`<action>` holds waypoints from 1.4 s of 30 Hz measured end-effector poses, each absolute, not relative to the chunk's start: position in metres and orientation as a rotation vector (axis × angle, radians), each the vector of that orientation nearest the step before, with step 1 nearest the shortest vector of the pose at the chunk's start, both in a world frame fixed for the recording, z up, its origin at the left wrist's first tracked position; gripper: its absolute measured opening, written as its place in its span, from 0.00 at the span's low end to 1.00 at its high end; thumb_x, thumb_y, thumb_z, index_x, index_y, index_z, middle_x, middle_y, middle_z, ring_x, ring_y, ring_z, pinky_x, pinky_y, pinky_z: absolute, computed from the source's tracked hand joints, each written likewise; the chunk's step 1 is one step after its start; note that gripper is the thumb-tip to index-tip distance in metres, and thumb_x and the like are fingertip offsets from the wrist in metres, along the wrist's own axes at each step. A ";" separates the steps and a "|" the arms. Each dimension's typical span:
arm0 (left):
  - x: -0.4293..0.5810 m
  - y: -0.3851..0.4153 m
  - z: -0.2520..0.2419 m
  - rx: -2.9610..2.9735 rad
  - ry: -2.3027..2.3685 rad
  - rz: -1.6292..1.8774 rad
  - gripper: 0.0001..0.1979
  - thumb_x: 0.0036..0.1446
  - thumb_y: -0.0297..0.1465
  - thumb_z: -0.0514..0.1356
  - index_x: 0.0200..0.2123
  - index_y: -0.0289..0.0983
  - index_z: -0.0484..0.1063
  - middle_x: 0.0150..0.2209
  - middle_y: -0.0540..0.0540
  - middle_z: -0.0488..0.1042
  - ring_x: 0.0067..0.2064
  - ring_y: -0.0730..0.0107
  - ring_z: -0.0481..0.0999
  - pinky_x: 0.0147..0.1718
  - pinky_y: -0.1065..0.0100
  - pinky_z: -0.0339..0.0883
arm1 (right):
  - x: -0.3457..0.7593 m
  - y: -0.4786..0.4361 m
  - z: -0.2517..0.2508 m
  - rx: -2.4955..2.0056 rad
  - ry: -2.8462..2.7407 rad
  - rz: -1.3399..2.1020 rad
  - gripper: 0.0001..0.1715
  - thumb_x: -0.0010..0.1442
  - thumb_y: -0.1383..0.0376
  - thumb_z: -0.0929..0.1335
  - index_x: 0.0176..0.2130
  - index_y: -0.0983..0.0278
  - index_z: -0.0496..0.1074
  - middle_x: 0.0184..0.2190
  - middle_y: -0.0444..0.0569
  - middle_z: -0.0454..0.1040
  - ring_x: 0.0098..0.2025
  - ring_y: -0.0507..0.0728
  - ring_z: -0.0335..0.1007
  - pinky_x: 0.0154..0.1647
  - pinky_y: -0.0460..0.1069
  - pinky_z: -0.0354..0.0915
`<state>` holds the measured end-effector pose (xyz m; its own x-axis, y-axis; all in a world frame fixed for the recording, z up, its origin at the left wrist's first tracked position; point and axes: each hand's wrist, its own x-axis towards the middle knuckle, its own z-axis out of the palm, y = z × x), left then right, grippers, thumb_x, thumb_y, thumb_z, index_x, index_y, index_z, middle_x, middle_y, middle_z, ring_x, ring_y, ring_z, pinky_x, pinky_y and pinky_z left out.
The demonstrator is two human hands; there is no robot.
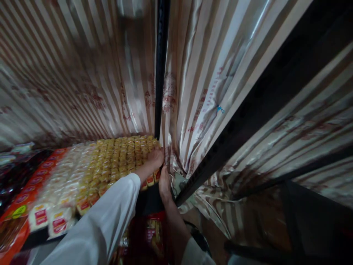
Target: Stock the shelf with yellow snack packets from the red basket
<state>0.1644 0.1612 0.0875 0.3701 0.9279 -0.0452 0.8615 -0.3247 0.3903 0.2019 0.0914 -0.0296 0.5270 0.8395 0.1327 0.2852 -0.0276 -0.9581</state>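
Rows of small yellow-brown packaged snacks (pixel 118 158) in clear wrappers with red and yellow labels lie close together on a dark shelf (pixel 150 200). My left hand (pixel 156 157) rests at the right end of these rows, over the outermost packs; blur and shadow hide its fingers. Just beside it, my right hand (pixel 164 182) stands along the right side of the end packs, its fingers seeming stretched upward and touching or nearly touching them. No item shows clearly in either hand.
White packs (pixel 59 213) and an orange-red package (pixel 35 180) lie to the left. Red packs (pixel 154 235) sit on a lower level. A dark upright post (pixel 161 70) and a thick slanted metal post (pixel 242 121) flank the shelf corner. Striped curtains (pixel 82 73) hang behind.
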 end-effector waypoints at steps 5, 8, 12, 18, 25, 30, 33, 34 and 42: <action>0.164 0.161 0.088 2.269 1.556 0.285 0.14 0.61 0.29 0.47 0.43 0.36 0.71 0.47 0.36 0.70 0.44 0.57 0.73 0.37 0.63 0.65 | 0.200 0.090 -0.028 -1.547 -0.949 0.657 0.40 0.64 0.47 0.47 0.60 0.70 0.60 0.61 0.56 0.60 0.64 0.57 0.52 0.65 0.55 0.47; 0.163 0.159 0.089 2.298 1.558 0.242 0.13 0.60 0.27 0.49 0.44 0.36 0.71 0.47 0.38 0.70 0.43 0.58 0.73 0.37 0.64 0.65 | 0.199 0.087 -0.025 -1.535 -0.949 0.656 0.40 0.64 0.48 0.47 0.60 0.71 0.60 0.61 0.57 0.61 0.64 0.58 0.53 0.65 0.56 0.48; 0.157 0.155 0.092 2.367 1.533 0.238 0.14 0.57 0.25 0.51 0.46 0.33 0.69 0.48 0.35 0.68 0.43 0.55 0.73 0.37 0.62 0.66 | 0.199 0.085 -0.023 -1.510 -0.939 0.657 0.39 0.64 0.49 0.49 0.59 0.72 0.60 0.60 0.59 0.61 0.64 0.59 0.53 0.65 0.57 0.48; 0.141 0.134 0.096 2.500 1.455 0.408 0.15 0.57 0.25 0.52 0.47 0.37 0.68 0.52 0.39 0.66 0.51 0.57 0.67 0.46 0.62 0.65 | 0.197 0.077 -0.015 -1.514 -0.964 0.633 0.39 0.64 0.48 0.48 0.59 0.69 0.62 0.59 0.56 0.64 0.63 0.58 0.54 0.64 0.55 0.50; 0.113 0.073 0.078 2.662 1.111 0.585 0.14 0.59 0.27 0.50 0.45 0.34 0.70 0.50 0.41 0.69 0.53 0.62 0.65 0.55 0.63 0.61 | 0.184 0.038 -0.011 -1.500 -0.883 0.620 0.34 0.64 0.52 0.50 0.55 0.69 0.65 0.56 0.59 0.67 0.59 0.59 0.61 0.61 0.56 0.55; 0.083 0.007 0.059 2.464 0.976 0.665 0.17 0.60 0.25 0.47 0.48 0.37 0.69 0.51 0.44 0.70 0.54 0.67 0.67 0.57 0.66 0.61 | 0.163 -0.018 -0.002 -1.395 -0.870 0.586 0.30 0.64 0.53 0.53 0.52 0.70 0.66 0.53 0.60 0.69 0.55 0.58 0.64 0.59 0.56 0.58; 0.059 -0.035 0.041 2.279 1.036 0.712 0.19 0.59 0.25 0.48 0.51 0.40 0.68 0.55 0.44 0.67 0.56 0.68 0.66 0.57 0.66 0.61 | 0.144 -0.059 -0.010 -1.397 -0.932 0.640 0.30 0.65 0.52 0.53 0.51 0.69 0.66 0.51 0.59 0.70 0.53 0.58 0.66 0.57 0.55 0.60; 0.051 -0.047 0.033 2.211 1.070 0.724 0.19 0.59 0.25 0.48 0.51 0.41 0.68 0.54 0.44 0.67 0.56 0.68 0.66 0.57 0.66 0.62 | 0.138 -0.071 -0.017 -1.427 -0.953 0.672 0.30 0.64 0.51 0.53 0.49 0.68 0.68 0.49 0.59 0.71 0.52 0.58 0.67 0.56 0.55 0.61; -0.006 -0.102 -0.045 1.756 1.434 0.496 0.19 0.53 0.19 0.49 0.41 0.39 0.74 0.47 0.42 0.72 0.46 0.66 0.73 0.48 0.64 0.69 | 0.092 -0.113 -0.089 -1.867 -1.310 1.140 0.26 0.64 0.55 0.53 0.40 0.65 0.73 0.41 0.57 0.77 0.45 0.60 0.73 0.47 0.53 0.66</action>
<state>-0.0062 -0.1022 -0.0447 0.2809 0.9426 -0.1805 0.6300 -0.0392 0.7756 0.0922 -0.1130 -0.0889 0.1512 0.9380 -0.3120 0.4389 -0.3465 -0.8291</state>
